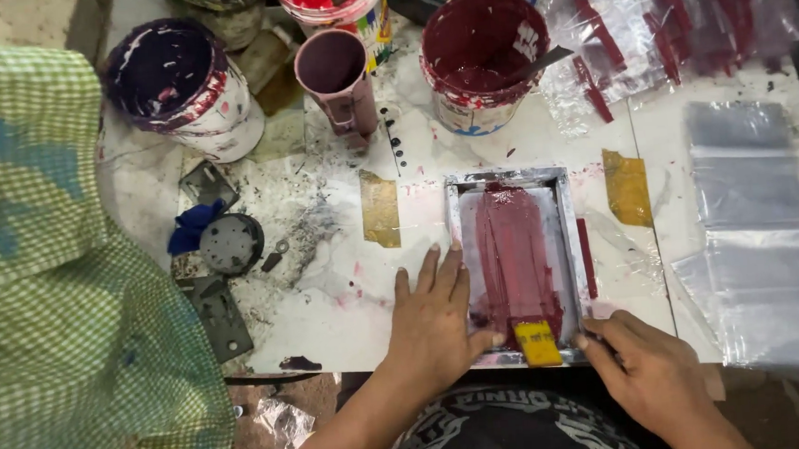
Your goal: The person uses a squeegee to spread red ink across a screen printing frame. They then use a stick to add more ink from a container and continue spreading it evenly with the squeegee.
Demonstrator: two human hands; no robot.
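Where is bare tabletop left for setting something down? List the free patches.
Bare tabletop lies left of the left hand, below the yellow tape strip. A smaller patch sits between the printing frame and the red paint bucket. The back row of buckets and the plastic sleeves at right are crowded.

Small printing workshop: ink-stained table, paint buckets, screen frame.

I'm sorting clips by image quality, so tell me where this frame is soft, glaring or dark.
Head view: centre sharp, the framed screen and left hand crisp; glare off the clear bags at right; top right corner smeared and soft; green checked cloth at left blurred; floor below the table dim.
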